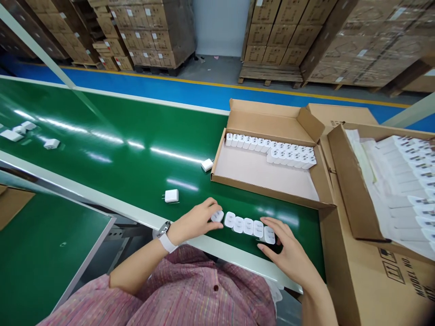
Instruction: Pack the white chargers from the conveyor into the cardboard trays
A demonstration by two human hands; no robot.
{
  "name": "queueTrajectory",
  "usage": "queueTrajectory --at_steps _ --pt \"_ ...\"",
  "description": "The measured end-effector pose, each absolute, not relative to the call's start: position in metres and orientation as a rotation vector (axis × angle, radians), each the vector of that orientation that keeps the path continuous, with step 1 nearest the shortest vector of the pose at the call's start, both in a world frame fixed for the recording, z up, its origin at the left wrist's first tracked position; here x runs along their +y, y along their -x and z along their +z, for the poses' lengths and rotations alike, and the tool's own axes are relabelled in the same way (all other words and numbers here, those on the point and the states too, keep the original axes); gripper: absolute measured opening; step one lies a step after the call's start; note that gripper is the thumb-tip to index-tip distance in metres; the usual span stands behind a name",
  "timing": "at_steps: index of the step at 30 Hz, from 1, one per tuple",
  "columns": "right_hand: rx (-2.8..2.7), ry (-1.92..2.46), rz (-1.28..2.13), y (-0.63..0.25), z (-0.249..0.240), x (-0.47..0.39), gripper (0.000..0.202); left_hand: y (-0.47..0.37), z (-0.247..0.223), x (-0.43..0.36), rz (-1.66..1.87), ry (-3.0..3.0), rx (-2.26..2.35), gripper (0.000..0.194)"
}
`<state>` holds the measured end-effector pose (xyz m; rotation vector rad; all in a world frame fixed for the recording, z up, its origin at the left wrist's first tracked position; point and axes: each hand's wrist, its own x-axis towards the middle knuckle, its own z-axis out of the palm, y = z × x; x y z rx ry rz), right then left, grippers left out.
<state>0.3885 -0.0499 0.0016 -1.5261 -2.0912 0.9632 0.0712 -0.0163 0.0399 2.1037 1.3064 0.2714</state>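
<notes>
In the head view, my left hand (203, 216) pinches a white plug charger (217, 217) between thumb and fingers, just left of a short row of chargers. That row of white chargers (238, 224) stands on the green belt with end faces up, several side by side. My right hand (285, 244) curves around the right end of the row, thumb and fingers apart. Between them is the end charger (269, 235), slightly tilted and set a little lower than its neighbours. Behind the row lies an open cardboard box (265, 188) with chargers lined up along its back side.
Loose chargers lie on the green belt (136, 167): one charger (171, 195) left of my hands, another charger (207, 165) against the box, several far left. At right, a second carton (353, 199) holds many chargers. Pallets of stacked cartons (152, 36) stand beyond the belt.
</notes>
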Motion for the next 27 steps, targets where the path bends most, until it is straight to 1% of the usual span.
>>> queueTrajectory --at_steps 3,4,6,8,12,15,17,20,21,22,24,27 --pt "-2.16 1.471 0.892 -0.38 -0.002 -0.045 0.05 -0.091 0.034 -0.02 0.171 -2.239 1.276 0.077" --pt "-2.171 1.455 0.876 -0.378 -0.004 -0.044 0.048 -0.098 0.033 -0.022 0.127 -2.3 1.311 0.087" --pt "-2.187 1.43 0.835 -0.375 -0.01 -0.042 0.043 -0.112 0.031 -0.023 0.053 -2.419 1.372 0.096" --pt "-2.198 1.407 0.787 -0.373 -0.015 -0.042 0.041 -0.124 0.031 -0.024 0.015 -2.513 1.367 0.091" --pt "-2.229 1.329 0.712 -0.368 -0.021 -0.041 0.036 -0.138 0.03 -0.022 -0.023 -2.595 1.36 0.063" --pt "-2.247 1.291 0.692 -0.363 -0.02 -0.038 0.033 -0.137 0.029 -0.017 -0.013 -2.619 1.352 0.053" --pt "-2.25 1.299 0.686 -0.362 -0.018 -0.036 0.033 -0.131 0.028 -0.013 0.022 -2.621 1.296 0.059" --pt "-2.24 1.334 0.677 -0.366 -0.016 -0.035 0.034 -0.117 0.026 -0.01 0.129 -2.564 1.218 0.085" --pt "-2.232 1.349 0.674 -0.368 -0.015 -0.036 0.034 -0.112 0.025 -0.01 0.176 -2.537 1.196 0.091" --pt "-2.223 1.363 0.672 -0.37 -0.015 -0.039 0.035 -0.107 0.024 -0.009 0.218 -2.514 1.178 0.093" --pt "-2.196 1.397 0.671 -0.374 -0.014 -0.045 0.036 -0.098 0.023 -0.007 0.266 -2.487 1.156 0.089" --pt "-2.149 1.458 0.684 -0.376 -0.011 -0.056 0.037 -0.095 0.021 -0.001 0.224 -2.51 1.165 0.086"
